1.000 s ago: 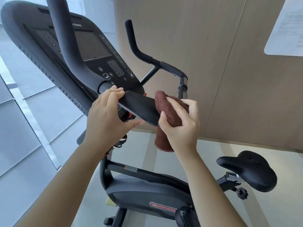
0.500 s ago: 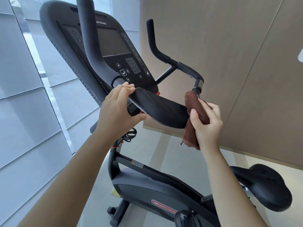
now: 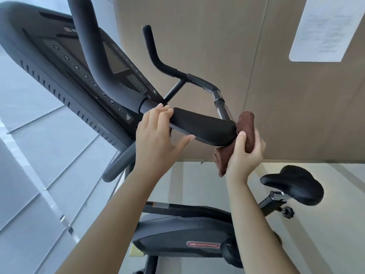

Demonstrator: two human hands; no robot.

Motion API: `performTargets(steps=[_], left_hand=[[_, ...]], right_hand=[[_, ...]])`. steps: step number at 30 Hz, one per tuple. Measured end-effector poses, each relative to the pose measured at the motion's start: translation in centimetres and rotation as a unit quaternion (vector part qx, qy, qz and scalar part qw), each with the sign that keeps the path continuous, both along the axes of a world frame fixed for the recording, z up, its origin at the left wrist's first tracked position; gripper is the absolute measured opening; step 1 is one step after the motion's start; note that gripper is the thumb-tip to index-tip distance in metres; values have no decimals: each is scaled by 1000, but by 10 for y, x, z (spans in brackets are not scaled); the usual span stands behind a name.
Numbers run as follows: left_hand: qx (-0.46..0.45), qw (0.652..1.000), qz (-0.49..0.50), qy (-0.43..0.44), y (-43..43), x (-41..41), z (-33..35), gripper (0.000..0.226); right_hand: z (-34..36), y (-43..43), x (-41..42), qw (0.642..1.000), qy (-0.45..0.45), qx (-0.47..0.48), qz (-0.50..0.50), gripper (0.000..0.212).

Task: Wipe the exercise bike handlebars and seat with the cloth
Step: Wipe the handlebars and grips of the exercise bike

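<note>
Brown cloth (image 3: 245, 127) is sitting bunched against the far end of the padded handlebar rest (image 3: 203, 129), the right hand (image 3: 245, 155) clutching it there. It is looking soft and light (best held wadded). The left hand (image 3: 156, 135) is clasping the rest's near end.

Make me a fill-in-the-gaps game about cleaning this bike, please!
1. The right hand holds a ____ cloth.
2. The left hand holds the ____ handlebar.
3. The cloth touches the handlebar, not the ____.
Missing words: brown; black; seat.
</note>
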State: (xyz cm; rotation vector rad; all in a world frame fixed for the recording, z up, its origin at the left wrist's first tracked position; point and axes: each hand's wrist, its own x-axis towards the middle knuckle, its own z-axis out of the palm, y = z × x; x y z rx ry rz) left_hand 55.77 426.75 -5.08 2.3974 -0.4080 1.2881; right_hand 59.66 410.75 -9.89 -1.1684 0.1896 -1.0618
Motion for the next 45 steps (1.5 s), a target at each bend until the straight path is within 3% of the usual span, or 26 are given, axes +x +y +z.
performTargets(steps=[5, 12, 15, 17, 21, 24, 27, 29, 31, 35, 38, 41, 45], left_hand=[[45, 998, -46, 13, 16, 1, 3, 65], [39, 996, -85, -4, 22, 6, 1, 59], [45, 994, -96, -11, 25, 8, 1, 57], [51, 993, -103, -12, 27, 9, 1, 55], [53, 992, -113, -20, 29, 11, 0, 51], [48, 991, -121, -23, 30, 12, -2, 51], [48, 991, -124, -20, 30, 14, -1, 51], [46, 991, -125, -22, 30, 15, -1, 50], [38, 991, -125, -29, 29, 16, -2, 49], [12, 992, -120, -40, 24, 18, -4, 45], [14, 991, -122, -45, 25, 20, -6, 49], [31, 990, -129, -42, 29, 21, -5, 56], [36, 990, -133, -36, 30, 20, -4, 57]], right_hand=[[8, 43, -2, 976, -52, 189, -89, 28], [21, 79, -3, 940, -115, 270, -173, 33], [23, 91, -5, 942, -113, 267, -168, 36], [17, 91, -12, 959, -91, 208, -172, 38], [8, 57, -29, 977, -77, -33, -195, 36], [20, 15, -24, 972, -57, -72, -216, 36], [45, -10, -11, 980, 46, -179, -72, 32], [55, -18, -7, 946, 126, -294, 53, 30], [59, -20, -11, 913, 161, -368, 77, 31], [57, -13, -21, 907, 153, -389, 40, 30], [55, -9, -31, 883, 133, -451, 11, 31], [64, -20, -41, 856, 126, -498, 58, 32], [97, -31, -34, 869, 114, -477, 65, 42]])
